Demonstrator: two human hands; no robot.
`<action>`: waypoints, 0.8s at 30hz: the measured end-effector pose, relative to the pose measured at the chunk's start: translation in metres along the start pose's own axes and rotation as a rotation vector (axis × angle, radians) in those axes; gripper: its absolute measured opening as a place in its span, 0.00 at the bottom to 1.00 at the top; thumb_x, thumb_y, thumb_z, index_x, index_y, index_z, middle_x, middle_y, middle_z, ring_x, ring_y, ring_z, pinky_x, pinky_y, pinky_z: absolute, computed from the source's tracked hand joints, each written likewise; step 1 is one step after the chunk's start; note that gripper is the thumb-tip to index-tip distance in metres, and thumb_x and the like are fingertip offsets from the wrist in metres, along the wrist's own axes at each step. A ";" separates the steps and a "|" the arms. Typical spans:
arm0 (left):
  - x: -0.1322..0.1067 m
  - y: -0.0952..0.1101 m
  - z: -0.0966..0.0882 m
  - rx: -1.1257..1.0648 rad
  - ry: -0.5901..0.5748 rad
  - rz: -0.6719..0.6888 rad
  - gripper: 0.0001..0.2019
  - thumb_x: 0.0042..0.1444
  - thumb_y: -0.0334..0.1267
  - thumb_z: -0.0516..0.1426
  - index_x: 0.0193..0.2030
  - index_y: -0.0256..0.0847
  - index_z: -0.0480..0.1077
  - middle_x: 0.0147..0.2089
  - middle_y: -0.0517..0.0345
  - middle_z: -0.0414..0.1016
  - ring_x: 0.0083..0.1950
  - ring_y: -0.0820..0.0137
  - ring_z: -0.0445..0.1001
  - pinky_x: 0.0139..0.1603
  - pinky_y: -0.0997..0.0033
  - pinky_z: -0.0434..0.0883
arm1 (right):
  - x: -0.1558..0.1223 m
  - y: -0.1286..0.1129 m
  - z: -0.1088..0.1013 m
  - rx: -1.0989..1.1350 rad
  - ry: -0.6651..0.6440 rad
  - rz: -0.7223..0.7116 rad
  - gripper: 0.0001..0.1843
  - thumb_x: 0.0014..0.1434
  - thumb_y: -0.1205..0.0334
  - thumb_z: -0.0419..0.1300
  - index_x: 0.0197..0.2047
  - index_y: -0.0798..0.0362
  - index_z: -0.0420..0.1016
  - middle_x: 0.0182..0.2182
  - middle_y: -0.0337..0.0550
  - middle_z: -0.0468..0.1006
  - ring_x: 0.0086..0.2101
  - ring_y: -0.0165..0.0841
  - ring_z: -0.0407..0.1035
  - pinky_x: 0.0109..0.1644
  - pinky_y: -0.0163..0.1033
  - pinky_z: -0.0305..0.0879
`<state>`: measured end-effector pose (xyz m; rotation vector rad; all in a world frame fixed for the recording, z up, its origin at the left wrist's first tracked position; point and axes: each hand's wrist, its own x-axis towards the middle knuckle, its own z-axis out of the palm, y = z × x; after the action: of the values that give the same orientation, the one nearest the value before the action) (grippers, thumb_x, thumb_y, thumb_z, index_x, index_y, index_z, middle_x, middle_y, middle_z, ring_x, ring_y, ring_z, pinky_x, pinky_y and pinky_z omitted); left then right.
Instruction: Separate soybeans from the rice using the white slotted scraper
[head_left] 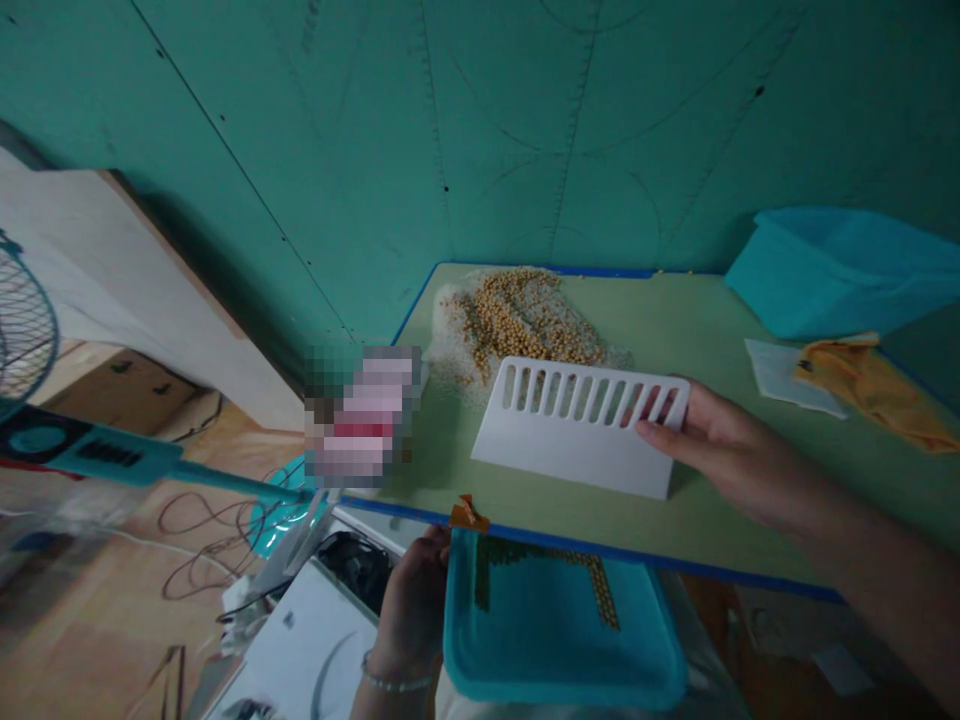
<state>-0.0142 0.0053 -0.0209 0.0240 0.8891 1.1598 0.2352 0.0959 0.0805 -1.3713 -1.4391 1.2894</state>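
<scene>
A pale green bench (697, 330) with a blue edge fills the corner under a teal wall, and 2 bare hands work at its front. At the far right of the bench lies a teal bin (832, 270), tipped on its side and well apart from the hands. Below the front edge, the left hand (416, 590) grips the rim of a teal tray (555, 650), pressing it against the underside of the edge, so its open face sits where anything pushed off would land. A thin line of beans (604, 590) already lies in it. On the bench, the right hand (727, 450) is closed on the end of a white slotted scraper (577, 445), fingers through the slots. The scraper stands on its long edge, leaning back, between the tray and a pile of beans and pale grains (525, 320) near the back corner, apparently set like a blade. An orange cloth (870, 390) and 1 white sheet (780, 375) lie aside near the bin. A scrap of orange tape (469, 515) clings to the edge above the tray.
</scene>
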 end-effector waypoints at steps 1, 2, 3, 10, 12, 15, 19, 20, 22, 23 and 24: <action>0.002 -0.001 0.001 -0.005 -0.007 -0.002 0.08 0.42 0.30 0.56 0.28 0.42 0.75 0.29 0.55 0.78 0.31 0.63 0.75 0.36 0.65 0.72 | 0.003 0.000 0.001 0.005 0.009 0.003 0.17 0.46 0.52 0.64 0.38 0.48 0.68 0.35 0.41 0.81 0.40 0.42 0.74 0.43 0.48 0.70; 0.005 -0.003 0.002 -0.009 -0.015 0.003 0.07 0.41 0.30 0.57 0.28 0.41 0.76 0.30 0.55 0.79 0.34 0.62 0.76 0.40 0.63 0.72 | 0.006 0.001 0.002 0.007 0.017 0.009 0.17 0.46 0.52 0.64 0.38 0.48 0.68 0.35 0.41 0.81 0.40 0.42 0.74 0.43 0.48 0.70; 0.007 -0.004 0.003 -0.012 -0.017 0.008 0.08 0.41 0.30 0.58 0.29 0.41 0.76 0.32 0.54 0.80 0.37 0.61 0.76 0.43 0.63 0.71 | 0.008 0.001 0.003 0.007 0.025 0.016 0.17 0.46 0.51 0.64 0.38 0.48 0.68 0.35 0.41 0.81 0.40 0.42 0.74 0.43 0.48 0.71; 0.023 -0.014 -0.002 -0.053 -0.094 -0.054 0.09 0.42 0.39 0.61 0.31 0.40 0.78 0.36 0.52 0.81 0.47 0.55 0.74 0.53 0.59 0.66 | 0.018 -0.002 0.007 0.038 0.090 0.093 0.15 0.48 0.50 0.64 0.38 0.46 0.70 0.36 0.40 0.81 0.40 0.41 0.74 0.43 0.46 0.71; 0.027 -0.016 -0.007 -0.040 -0.105 -0.075 0.11 0.42 0.42 0.62 0.32 0.41 0.79 0.38 0.52 0.81 0.49 0.56 0.73 0.54 0.61 0.65 | 0.019 -0.001 0.007 0.042 0.116 0.145 0.15 0.47 0.49 0.64 0.38 0.45 0.71 0.36 0.41 0.81 0.40 0.42 0.74 0.42 0.46 0.72; 0.036 -0.023 -0.027 -0.043 -0.045 -0.037 0.10 0.39 0.45 0.64 0.30 0.48 0.79 0.38 0.58 0.82 0.49 0.57 0.74 0.53 0.62 0.66 | 0.020 0.002 0.007 0.047 0.156 0.205 0.16 0.46 0.47 0.64 0.36 0.44 0.72 0.36 0.44 0.82 0.40 0.46 0.75 0.40 0.47 0.74; 0.048 -0.041 -0.067 -0.023 -0.090 -0.008 0.10 0.41 0.46 0.64 0.33 0.50 0.79 0.37 0.56 0.82 0.47 0.56 0.75 0.54 0.56 0.66 | 0.021 0.004 0.008 0.048 0.215 0.222 0.16 0.42 0.46 0.64 0.35 0.41 0.73 0.36 0.44 0.82 0.40 0.49 0.74 0.42 0.50 0.74; 0.050 -0.046 -0.075 -0.043 -0.116 -0.009 0.11 0.39 0.45 0.64 0.32 0.50 0.79 0.37 0.55 0.82 0.48 0.54 0.74 0.54 0.55 0.65 | 0.021 0.005 0.008 0.043 0.228 0.227 0.16 0.42 0.46 0.64 0.35 0.40 0.73 0.36 0.43 0.82 0.40 0.49 0.74 0.43 0.51 0.74; 0.051 -0.054 -0.085 -0.074 -0.141 0.003 0.14 0.33 0.43 0.66 0.32 0.50 0.79 0.39 0.54 0.81 0.49 0.50 0.73 0.55 0.53 0.65 | 0.017 0.011 0.006 0.018 0.243 0.238 0.14 0.43 0.46 0.63 0.35 0.36 0.72 0.37 0.41 0.82 0.41 0.50 0.74 0.43 0.52 0.74; 0.050 -0.057 -0.086 -0.085 -0.138 0.012 0.15 0.31 0.42 0.66 0.32 0.50 0.79 0.39 0.53 0.81 0.50 0.49 0.72 0.55 0.52 0.64 | 0.013 0.018 0.003 -0.005 0.239 0.246 0.12 0.45 0.46 0.62 0.36 0.34 0.72 0.38 0.40 0.81 0.43 0.50 0.73 0.43 0.52 0.74; 0.049 -0.059 -0.086 -0.093 -0.126 0.021 0.14 0.31 0.41 0.66 0.31 0.50 0.79 0.39 0.53 0.81 0.51 0.48 0.71 0.55 0.52 0.64 | 0.007 0.028 -0.001 -0.044 0.245 0.233 0.11 0.49 0.47 0.60 0.38 0.30 0.71 0.40 0.38 0.81 0.44 0.49 0.72 0.43 0.52 0.73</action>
<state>-0.0162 -0.0174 -0.1341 0.0302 0.7244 1.2048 0.2410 0.1004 0.0527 -1.7023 -1.1737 1.1874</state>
